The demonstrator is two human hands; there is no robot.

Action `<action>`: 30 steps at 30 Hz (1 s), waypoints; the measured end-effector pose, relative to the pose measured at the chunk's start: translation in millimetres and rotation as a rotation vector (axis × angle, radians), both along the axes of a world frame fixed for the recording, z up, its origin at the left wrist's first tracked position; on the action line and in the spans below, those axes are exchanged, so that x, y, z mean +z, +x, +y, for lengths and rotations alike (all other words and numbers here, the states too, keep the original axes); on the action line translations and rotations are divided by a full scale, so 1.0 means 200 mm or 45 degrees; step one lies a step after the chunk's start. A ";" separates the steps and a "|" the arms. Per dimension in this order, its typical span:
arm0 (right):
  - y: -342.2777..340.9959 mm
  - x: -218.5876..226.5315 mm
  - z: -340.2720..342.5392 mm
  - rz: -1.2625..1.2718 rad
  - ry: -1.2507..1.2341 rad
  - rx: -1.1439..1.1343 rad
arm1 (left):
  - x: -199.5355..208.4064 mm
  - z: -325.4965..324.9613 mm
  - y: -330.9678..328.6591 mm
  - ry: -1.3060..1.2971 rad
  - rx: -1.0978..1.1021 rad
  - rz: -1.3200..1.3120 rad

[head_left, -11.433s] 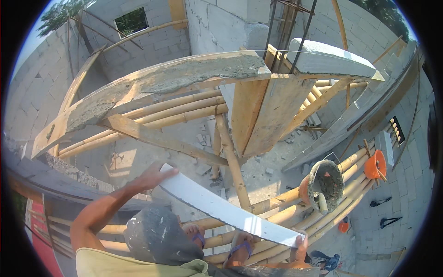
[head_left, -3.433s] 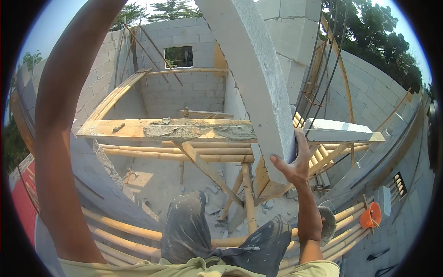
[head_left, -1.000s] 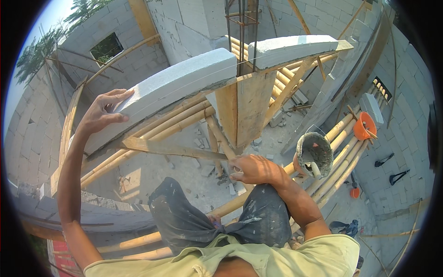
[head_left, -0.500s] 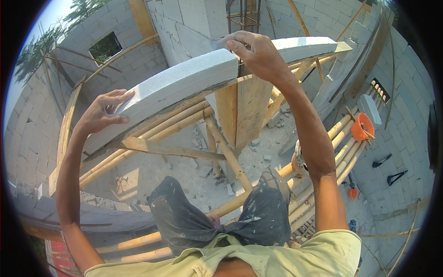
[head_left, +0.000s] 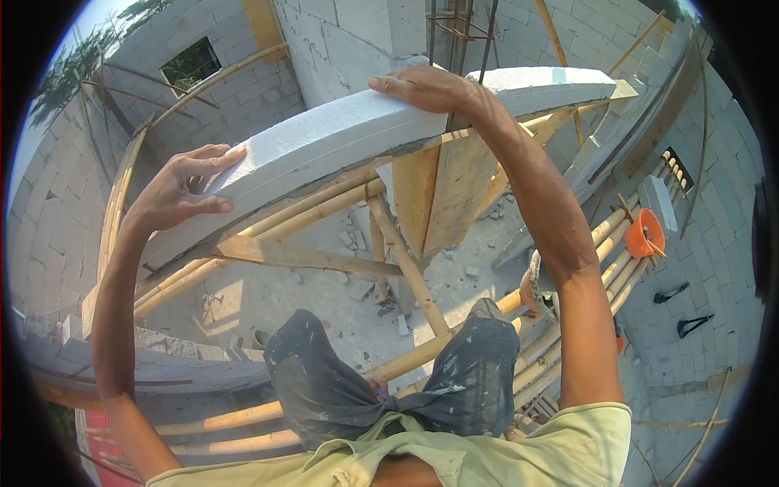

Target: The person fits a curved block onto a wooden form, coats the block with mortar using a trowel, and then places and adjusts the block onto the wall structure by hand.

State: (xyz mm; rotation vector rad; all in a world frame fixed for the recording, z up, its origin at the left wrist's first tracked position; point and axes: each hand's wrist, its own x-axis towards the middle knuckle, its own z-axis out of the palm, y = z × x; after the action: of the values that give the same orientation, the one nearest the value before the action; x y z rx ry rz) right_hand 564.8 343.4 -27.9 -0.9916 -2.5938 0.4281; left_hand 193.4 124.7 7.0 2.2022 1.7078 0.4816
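A long white lightweight concrete block lies along the wall top in front of me, a thin line running along its near face. My left hand grips the left part, thumb on the near face and fingers over the top edge. Over the block's right end, my right hand is closed on the upper edge; its far fingers are partly hidden. A second white block continues to the right, with a gap holding reinforcing bars between the two. Grey mortar shows under the first block.
Wooden boards and bamboo poles stand below the blocks. I sit above bamboo poles. To the right are an orange bucket, another white block and a mortar-smeared bucket. Rubble lies on the floor far below.
My right hand has come down from above the gap onto the block's right end. My left hand keeps its grip. The view has shifted slightly.
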 end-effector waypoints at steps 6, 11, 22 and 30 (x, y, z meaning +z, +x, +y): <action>-0.05 -0.02 0.00 -0.012 0.134 0.014 | -0.03 0.01 -0.08 0.041 -0.011 0.026; -0.04 -0.04 0.02 -0.024 0.174 0.029 | -0.04 0.03 -0.09 0.034 -0.014 0.008; -0.02 -0.04 0.08 0.004 0.049 0.102 | -0.03 0.01 -0.09 0.030 0.118 -0.002; 0.00 -0.01 0.11 -0.146 -0.010 0.071 | 0.00 0.03 -0.05 0.015 0.044 0.057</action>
State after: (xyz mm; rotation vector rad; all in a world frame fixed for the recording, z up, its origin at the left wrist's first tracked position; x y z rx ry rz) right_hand 564.0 365.1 -30.2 -0.9747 -2.7296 0.4066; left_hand 183.0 131.6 6.9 2.2106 1.7733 0.4555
